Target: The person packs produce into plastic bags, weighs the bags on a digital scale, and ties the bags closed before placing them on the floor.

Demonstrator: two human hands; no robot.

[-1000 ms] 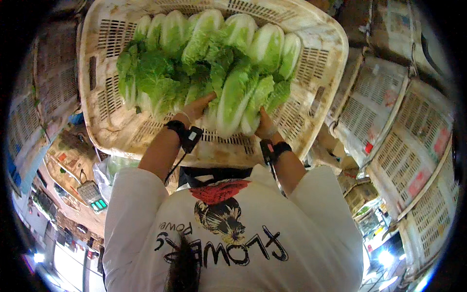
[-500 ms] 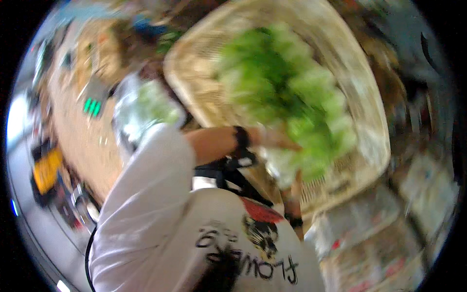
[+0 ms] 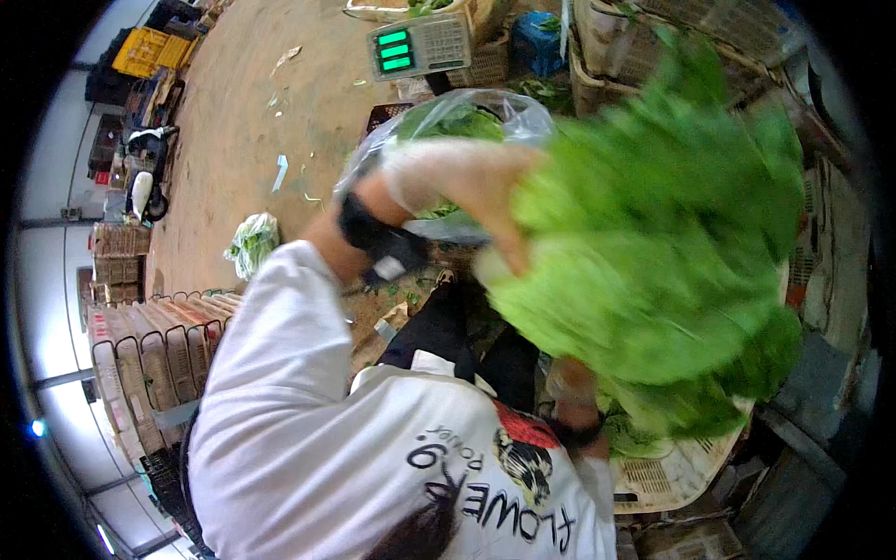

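Observation:
A large bunch of green lettuce (image 3: 653, 280) is lifted in front of me, its leaves smeared by motion. At its left side, my left hand (image 3: 481, 187), in a thin translucent glove, grips the stem end with the thumb showing. Below, my right hand (image 3: 571, 383) is pressed against the underside of the bunch; leaves hide its fingers. Just beyond my left hand stands a clear plastic bag (image 3: 523, 117) with more greens inside. Under the lettuce, a pale plastic basket (image 3: 667, 476) holds further leaves.
A scale with a green-lit display (image 3: 420, 47) stands behind the bag. Stacked crates (image 3: 159, 355) are at the left, near a bagged bunch of greens (image 3: 252, 245) on the floor. More baskets (image 3: 616, 47) and a blue bag (image 3: 539, 45) are at the back.
The lettuce has come up out of the basket, held between both hands. My view has swung left, bringing the scale and the plastic bag nearer the middle.

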